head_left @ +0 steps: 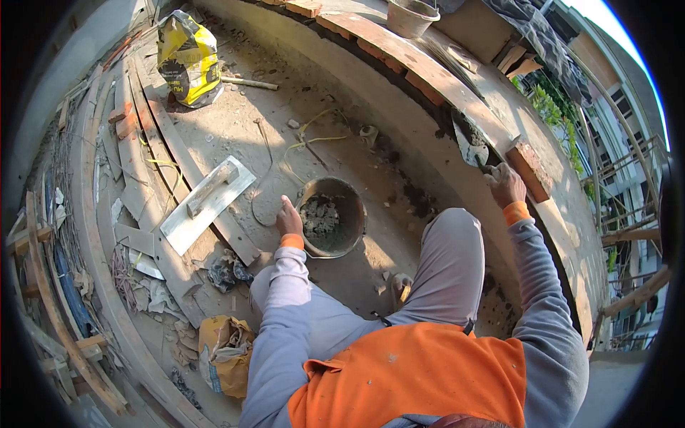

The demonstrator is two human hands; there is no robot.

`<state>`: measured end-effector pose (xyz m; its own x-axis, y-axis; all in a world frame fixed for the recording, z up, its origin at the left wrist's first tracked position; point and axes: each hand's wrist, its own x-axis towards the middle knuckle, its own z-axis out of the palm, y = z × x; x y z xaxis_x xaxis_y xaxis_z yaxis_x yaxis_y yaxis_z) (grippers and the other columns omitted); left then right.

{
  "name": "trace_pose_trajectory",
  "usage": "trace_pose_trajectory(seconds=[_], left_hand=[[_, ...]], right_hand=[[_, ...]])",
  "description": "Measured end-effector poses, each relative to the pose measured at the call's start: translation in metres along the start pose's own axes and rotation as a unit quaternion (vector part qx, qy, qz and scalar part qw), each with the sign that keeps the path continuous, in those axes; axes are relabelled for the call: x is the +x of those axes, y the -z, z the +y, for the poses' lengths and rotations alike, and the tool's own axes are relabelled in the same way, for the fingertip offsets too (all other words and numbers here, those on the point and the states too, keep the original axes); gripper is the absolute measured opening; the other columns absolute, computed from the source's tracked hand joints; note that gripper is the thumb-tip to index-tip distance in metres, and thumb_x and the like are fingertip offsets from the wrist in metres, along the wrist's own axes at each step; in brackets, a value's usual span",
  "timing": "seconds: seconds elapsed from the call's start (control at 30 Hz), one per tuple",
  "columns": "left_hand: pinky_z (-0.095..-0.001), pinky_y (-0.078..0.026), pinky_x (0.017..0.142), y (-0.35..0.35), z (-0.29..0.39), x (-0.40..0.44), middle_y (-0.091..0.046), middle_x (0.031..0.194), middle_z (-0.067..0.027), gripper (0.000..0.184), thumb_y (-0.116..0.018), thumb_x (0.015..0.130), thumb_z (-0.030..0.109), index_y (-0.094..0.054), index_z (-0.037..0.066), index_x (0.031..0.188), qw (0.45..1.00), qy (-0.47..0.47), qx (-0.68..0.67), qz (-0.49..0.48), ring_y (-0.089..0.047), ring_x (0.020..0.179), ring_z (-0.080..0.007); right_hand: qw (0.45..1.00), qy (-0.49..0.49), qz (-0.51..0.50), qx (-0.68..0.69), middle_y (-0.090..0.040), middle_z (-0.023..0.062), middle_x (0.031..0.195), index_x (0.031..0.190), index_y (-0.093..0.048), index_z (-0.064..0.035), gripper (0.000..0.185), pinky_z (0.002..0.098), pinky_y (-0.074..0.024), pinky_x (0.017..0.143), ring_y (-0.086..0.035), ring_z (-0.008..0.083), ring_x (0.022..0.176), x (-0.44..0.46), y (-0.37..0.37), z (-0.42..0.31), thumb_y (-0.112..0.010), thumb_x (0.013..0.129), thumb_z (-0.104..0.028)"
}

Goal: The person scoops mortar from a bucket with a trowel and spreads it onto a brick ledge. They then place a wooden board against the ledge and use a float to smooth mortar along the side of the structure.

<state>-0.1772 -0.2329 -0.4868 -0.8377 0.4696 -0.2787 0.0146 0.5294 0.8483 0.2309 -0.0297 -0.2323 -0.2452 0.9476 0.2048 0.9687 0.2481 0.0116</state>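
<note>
Your right hand is closed on the trowel over the wall; blade points forward-left, long axis diagonal, face pale with grey mortar. Your left hand: beside the bucket, grip unclear.

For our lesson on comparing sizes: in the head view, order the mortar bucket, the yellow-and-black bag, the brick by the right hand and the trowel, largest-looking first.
1. Bag and bucket: too alike to rank
2. Brick
3. Trowel, judging by its visible part

Dusty floor with bucket, wooden planks, yellow-and-black bag.
</note>
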Motion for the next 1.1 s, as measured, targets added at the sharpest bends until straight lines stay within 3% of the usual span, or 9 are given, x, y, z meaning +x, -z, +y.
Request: trace_pose_trajectory(seconds=[0.23,0.3,0.33,0.43,0.47,0.5,0.57,0.67,1.1], left_hand=[[-0.0498,-0.041,0.076,-0.002,0.005,-0.002,-0.059,0.080,-0.0325,0.077,-0.022,0.093,0.053,-0.062,-0.011,0.076,1.000,-0.016,0.001,0.020,-0.055,0.083,-0.0484],[-0.0498,-0.042,0.075,-0.006,0.002,-0.002,-0.059,0.080,-0.0324,0.078,-0.022,0.092,0.054,-0.062,-0.010,0.074,0.999,-0.027,-0.003,0.033,-0.055,0.082,-0.0482],[-0.0500,-0.042,0.076,-0.007,0.000,-0.002,-0.059,0.080,-0.0322,0.078,-0.022,0.092,0.054,-0.062,-0.010,0.074,0.999,-0.027,0.004,0.038,-0.055,0.082,-0.0481],[-0.0501,-0.041,0.076,-0.001,0.010,-0.008,-0.059,0.080,-0.0320,0.077,-0.023,0.092,0.054,-0.061,-0.011,0.075,0.999,-0.021,0.001,0.032,-0.056,0.082,-0.0479],[-0.0501,-0.041,0.077,0.000,0.012,-0.013,-0.059,0.079,-0.0319,0.077,-0.024,0.092,0.054,-0.061,-0.011,0.076,1.000,-0.013,-0.004,0.014,-0.055,0.082,-0.0479],[-0.0501,-0.041,0.077,-0.002,0.011,-0.018,-0.059,0.079,-0.0319,0.077,-0.024,0.092,0.054,-0.061,-0.011,0.076,1.000,-0.011,-0.001,0.015,-0.055,0.082,-0.0479],[-0.0500,-0.041,0.077,-0.002,0.010,-0.017,-0.059,0.079,-0.0317,0.076,-0.024,0.092,0.053,-0.061,-0.011,0.077,0.998,-0.028,-0.001,0.051,-0.055,0.081,-0.0479],[-0.0500,-0.041,0.078,0.001,0.014,-0.019,-0.060,0.081,-0.0316,0.074,-0.025,0.092,0.053,-0.061,-0.011,0.079,0.999,-0.018,0.000,0.041,-0.056,0.083,-0.0479],[-0.0491,-0.041,0.074,0.002,0.002,-0.018,-0.059,0.080,-0.0317,0.070,-0.025,0.095,0.047,-0.061,-0.011,0.079,0.997,-0.059,0.029,0.032,-0.055,0.081,-0.0475]], right_hand=[[0.977,0.183,0.033,0.104,-0.059,0.0106,0.081,0.088,-0.058,-0.0030,0.031,0.0351,-0.0479,0.067,-0.058,0.0259,0.072,0.000,0.076,-0.043,-0.067,0.074,-0.029],[0.911,0.132,-0.233,0.315,-0.057,0.0046,0.076,0.087,-0.059,-0.0020,0.027,0.0278,-0.0475,0.059,-0.056,0.0151,0.065,0.005,0.096,-0.069,-0.068,0.076,-0.025],[0.874,0.154,-0.277,0.368,-0.054,0.0004,0.070,0.086,-0.059,-0.0017,0.028,0.0247,-0.0431,0.050,-0.051,0.0075,0.060,0.010,0.098,-0.079,-0.068,0.078,-0.027],[0.795,0.115,-0.411,0.432,-0.053,-0.0006,0.064,0.084,-0.059,-0.0027,0.027,0.0257,-0.0431,0.050,-0.051,0.0091,0.057,0.053,0.059,-0.075,-0.067,0.079,-0.028],[0.869,0.092,-0.358,0.330,-0.052,0.0019,0.062,0.081,-0.059,-0.0028,0.028,0.0268,-0.0417,0.049,-0.052,0.0091,0.058,0.072,0.043,-0.069,-0.065,0.081,-0.030],[0.867,0.092,-0.361,0.332,-0.052,0.0019,0.062,0.081,-0.059,-0.0028,0.028,0.0268,-0.0417,0.049,-0.052,0.0091,0.058,0.077,0.034,-0.059,-0.065,0.081,-0.030],[0.971,0.028,-0.148,0.188,-0.055,0.0100,0.062,0.080,-0.057,-0.0012,0.030,0.0324,-0.0432,0.053,-0.057,0.0174,0.062,0.089,0.018,-0.045,-0.063,0.081,-0.031],[0.977,0.109,0.008,0.185,-0.058,0.0186,0.068,0.081,-0.056,0.0004,0.031,0.0379,-0.0445,0.060,-0.060,0.0292,0.067,0.076,-0.007,-0.019,-0.061,0.079,-0.030],[0.976,-0.026,-0.057,0.208,-0.060,0.0250,0.092,0.096,-0.055,-0.0033,0.033,0.0435,-0.0458,0.074,-0.057,0.0418,0.087,0.043,-0.115,-0.004,-0.058,0.077,-0.030]])
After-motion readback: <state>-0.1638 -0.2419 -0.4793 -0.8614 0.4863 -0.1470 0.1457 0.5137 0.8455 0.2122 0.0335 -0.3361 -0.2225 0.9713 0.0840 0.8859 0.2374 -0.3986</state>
